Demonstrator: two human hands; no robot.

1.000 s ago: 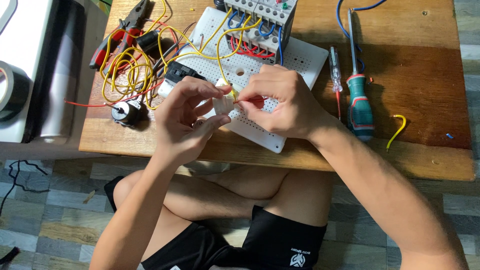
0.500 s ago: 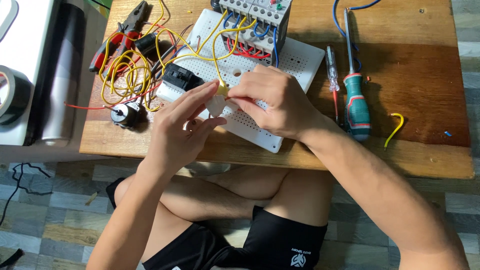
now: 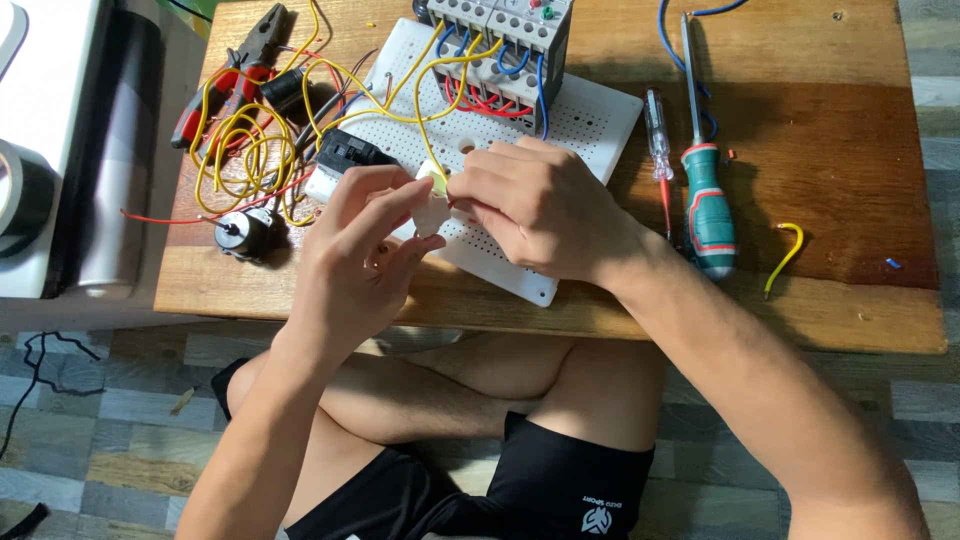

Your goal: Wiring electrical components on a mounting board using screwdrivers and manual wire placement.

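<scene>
Both hands meet over the white perforated plastic mounting board (image 3: pixel 590 125) lying on the wooden surface (image 3: pixel 850 180). The left hand (image 3: pixel 365 255) is closed, thumb and fingers pinching a small white plastic component (image 3: pixel 430 212) just above the board. The right hand (image 3: pixel 545 205) is closed too, its fingertips gripping the same component from 3 o'clock. A yellow wire (image 3: pixel 420 120) runs from the component toward the grey contactor block (image 3: pixel 500 40) at 12 o'clock. At 3 o'clock lies a green-handled screwdriver (image 3: pixel 708 205); at 10 o'clock, red-handled pliers (image 3: pixel 235 75).
</scene>
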